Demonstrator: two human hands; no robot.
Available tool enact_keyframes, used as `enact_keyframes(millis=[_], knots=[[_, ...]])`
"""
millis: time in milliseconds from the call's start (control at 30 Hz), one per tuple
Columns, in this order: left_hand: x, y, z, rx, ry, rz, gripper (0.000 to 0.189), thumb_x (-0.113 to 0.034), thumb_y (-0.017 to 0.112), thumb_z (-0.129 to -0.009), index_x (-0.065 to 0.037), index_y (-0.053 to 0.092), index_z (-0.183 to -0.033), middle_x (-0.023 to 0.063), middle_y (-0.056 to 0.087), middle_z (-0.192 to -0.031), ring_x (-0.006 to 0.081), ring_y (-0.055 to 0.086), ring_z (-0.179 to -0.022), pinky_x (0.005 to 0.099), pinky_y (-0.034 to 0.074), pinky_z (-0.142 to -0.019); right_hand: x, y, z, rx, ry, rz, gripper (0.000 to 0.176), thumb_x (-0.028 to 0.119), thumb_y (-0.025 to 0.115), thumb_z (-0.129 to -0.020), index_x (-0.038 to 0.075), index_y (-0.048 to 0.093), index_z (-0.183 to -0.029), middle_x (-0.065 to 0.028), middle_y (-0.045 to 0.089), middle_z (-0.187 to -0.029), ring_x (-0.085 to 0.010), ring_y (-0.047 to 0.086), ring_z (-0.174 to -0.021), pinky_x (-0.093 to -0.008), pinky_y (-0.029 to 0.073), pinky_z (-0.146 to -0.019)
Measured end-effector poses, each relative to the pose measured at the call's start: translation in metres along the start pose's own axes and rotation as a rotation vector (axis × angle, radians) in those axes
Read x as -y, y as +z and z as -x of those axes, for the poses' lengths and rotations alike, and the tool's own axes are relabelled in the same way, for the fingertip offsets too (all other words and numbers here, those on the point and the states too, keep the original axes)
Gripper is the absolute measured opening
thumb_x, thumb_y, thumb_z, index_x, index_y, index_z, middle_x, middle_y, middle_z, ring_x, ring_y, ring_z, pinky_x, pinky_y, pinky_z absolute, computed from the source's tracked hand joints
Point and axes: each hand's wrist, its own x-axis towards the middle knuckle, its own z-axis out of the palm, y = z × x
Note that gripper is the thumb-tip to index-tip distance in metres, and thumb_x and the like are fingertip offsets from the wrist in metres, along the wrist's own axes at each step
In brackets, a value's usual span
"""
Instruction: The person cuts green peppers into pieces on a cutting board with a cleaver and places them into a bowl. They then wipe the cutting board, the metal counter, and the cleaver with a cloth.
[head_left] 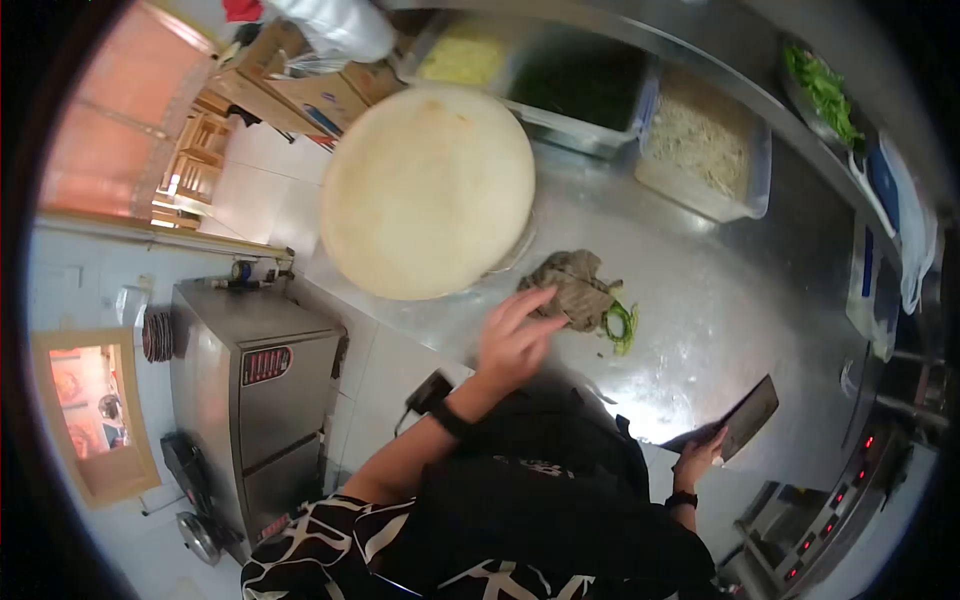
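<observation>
My left hand [514, 342] reaches over the near edge of the steel counter, its fingers spread and nothing in them. Just beyond its fingertips lies a crumpled brown cloth [570, 287]. Scraps of green vegetable [622, 325] rest against the cloth's right side. On the right, my right hand [698, 458] is closed round the handle of a cleaver [750, 419], whose broad dark blade points away over the counter's front edge. A large round cutting board [428, 195] stands to the left of the cloth, its pale top bare.
Along the back of the steel counter [690, 290] stand tubs of yellow shreds [463, 58], dark greens [580, 85] and pale sprouts [700, 145]. A bowl of leafy greens [825, 95] sits at the upper right. A steel cabinet [260, 370] is at left, a panel with red lights [830, 510] at lower right.
</observation>
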Motion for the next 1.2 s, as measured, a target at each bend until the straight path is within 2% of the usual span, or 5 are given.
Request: enact_keyframes(millis=[133, 400, 600, 1000, 1200], knots=[[0.015, 0.088, -0.007, 0.341, -0.511, -0.27, 0.069, -0.012, 0.076, -0.06, -0.014, 0.048, -0.123, 0.0147, 0.042, -0.133, 0.0385, 0.035, -0.125, 0.0498, 0.03, -0.102, -0.005, -0.001, 0.001, -0.031, -0.116, -0.089, 0.08, -0.01, 0.049, -0.071, 0.007, 0.017, -0.143, -0.0258, 0.032, -0.133, -0.0405, 0.046, -0.114, -0.0433, 0.039, -0.098], [0.045, 0.103, 0.002, 0.215, -0.352, 0.105, 0.048, -0.003, 0.069, -0.059, -0.007, 0.052, -0.103, 0.019, 0.048, -0.118, 0.0412, 0.038, -0.119, 0.0467, 0.032, -0.1, -0.016, -0.027, 0.003, 0.14, 0.126, -0.655, 0.072, -0.017, 0.044, -0.072, 0.004, 0.024, -0.137, -0.0169, 0.03, -0.138, -0.0286, 0.031, -0.129, -0.0389, 0.027, -0.108], [0.045, 0.148, -0.126, 0.116, -0.393, -0.211, 0.065, -0.018, 0.075, -0.06, -0.018, 0.05, -0.119, 0.0148, 0.039, -0.134, 0.0368, 0.027, -0.129, 0.0556, 0.024, -0.102, 0.009, -0.078, 0.003, 0.054, 0.245, -0.83, 0.046, -0.003, 0.047, -0.085, 0.002, 0.036, -0.129, -0.0003, 0.045, -0.071, -0.0049, 0.04, -0.047, -0.0196, 0.037, -0.041], [-0.007, 0.208, -0.06, 0.456, 0.117, 0.163, 0.031, -0.018, 0.072, -0.063, -0.017, 0.062, -0.093, 0.0032, 0.05, -0.128, 0.0314, 0.037, -0.126, 0.0516, 0.029, -0.102, 0.076, -0.052, -0.015, 0.433, 0.243, -1.131, 0.015, 0.003, 0.049, -0.084, 0.004, 0.046, -0.098, -0.0014, 0.048, -0.066, -0.0105, 0.048, -0.05, -0.0221, 0.042, -0.045], [0.011, 0.137, -0.066, 0.213, -0.131, 0.342, 0.034, -0.002, 0.065, -0.063, -0.012, 0.061, -0.095, 0.0119, 0.049, -0.126, 0.0356, 0.042, -0.118, 0.0457, 0.032, -0.101, 0.055, -0.035, 0.014, 0.514, 0.295, -1.312, 0.011, 0.011, 0.05, -0.088, 0.007, 0.044, -0.097, -0.0027, 0.045, -0.061, -0.0102, 0.043, -0.045, -0.0235, 0.042, -0.041]])
